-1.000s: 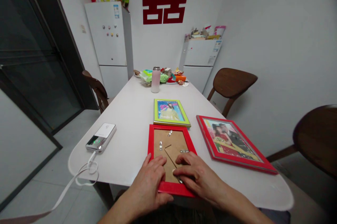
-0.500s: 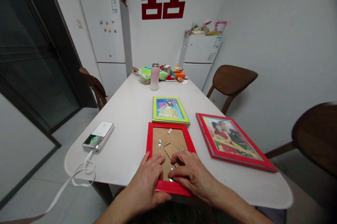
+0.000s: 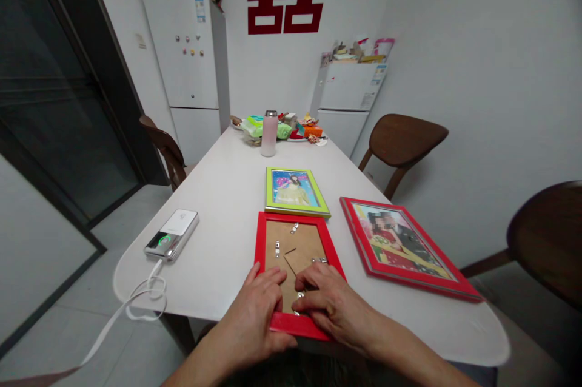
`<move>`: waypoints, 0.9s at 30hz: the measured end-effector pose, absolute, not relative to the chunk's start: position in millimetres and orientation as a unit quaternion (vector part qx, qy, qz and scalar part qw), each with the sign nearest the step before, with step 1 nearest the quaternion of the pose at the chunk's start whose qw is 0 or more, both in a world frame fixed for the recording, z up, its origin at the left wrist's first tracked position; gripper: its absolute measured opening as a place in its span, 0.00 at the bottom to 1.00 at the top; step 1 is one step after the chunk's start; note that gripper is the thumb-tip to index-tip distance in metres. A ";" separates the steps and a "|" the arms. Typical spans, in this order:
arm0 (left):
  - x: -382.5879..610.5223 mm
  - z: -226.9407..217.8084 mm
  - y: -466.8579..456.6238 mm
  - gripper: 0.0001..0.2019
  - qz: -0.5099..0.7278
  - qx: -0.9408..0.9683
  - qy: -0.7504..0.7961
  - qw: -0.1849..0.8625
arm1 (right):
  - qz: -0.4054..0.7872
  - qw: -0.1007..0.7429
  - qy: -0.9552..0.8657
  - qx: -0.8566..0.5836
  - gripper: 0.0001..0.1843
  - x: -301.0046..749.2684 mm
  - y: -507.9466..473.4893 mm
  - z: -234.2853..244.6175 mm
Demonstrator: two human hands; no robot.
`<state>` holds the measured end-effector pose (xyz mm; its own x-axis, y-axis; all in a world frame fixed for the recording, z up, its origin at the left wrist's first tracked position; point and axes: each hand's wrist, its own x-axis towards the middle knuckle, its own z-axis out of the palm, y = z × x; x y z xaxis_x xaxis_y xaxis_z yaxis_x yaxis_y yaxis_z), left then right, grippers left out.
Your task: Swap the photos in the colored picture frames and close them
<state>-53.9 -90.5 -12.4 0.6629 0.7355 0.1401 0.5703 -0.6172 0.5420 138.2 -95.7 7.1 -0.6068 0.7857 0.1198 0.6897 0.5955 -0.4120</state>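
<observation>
A red picture frame lies face down near the table's front edge, its brown backing board showing. Small metal clips sit along the inner edges of the board. My left hand grips the frame's lower left corner, fingers over the board and thumb below the front edge. With fingers curled together, my right hand pinches at the metal clip by the bottom edge; its fingers partly hide the clip. A slanted slit-like strip crosses the board's middle.
A green picture frame lies just beyond, and a larger red-framed photo is at the right. At the left is a power bank with a white cable. A pink bottle and packets stand farther back. Chairs flank the table.
The view has shifted slightly. My right fingers have moved a little at the bottom clip, and more of it shows. My left hand keeps its place on the frame.
</observation>
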 end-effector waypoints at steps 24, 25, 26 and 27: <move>-54.8 -20.1 -89.1 0.20 0.200 0.875 0.367 0.243 | 0.061 0.128 -0.835 -0.531 0.13 83.6 -28.0 -2.3; -55.0 -20.5 -89.3 0.20 0.202 0.875 0.367 0.242 | 0.061 0.130 -0.837 -0.528 0.12 85.2 -28.1 -2.0; -55.2 -21.2 -89.4 0.20 0.204 0.875 0.367 0.241 | 0.061 0.134 -0.836 -0.528 0.11 88.0 -27.8 -1.8; -55.4 -22.0 -89.5 0.20 0.207 0.875 0.367 0.239 | 0.059 0.140 -0.833 -0.533 0.11 92.0 -27.1 -1.5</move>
<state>-55.4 -89.5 -22.0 0.6450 0.7413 0.1857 0.5438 -0.6160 0.5700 92.0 -27.1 -1.5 -0.3936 0.9034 0.1703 0.8705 0.4258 -0.2468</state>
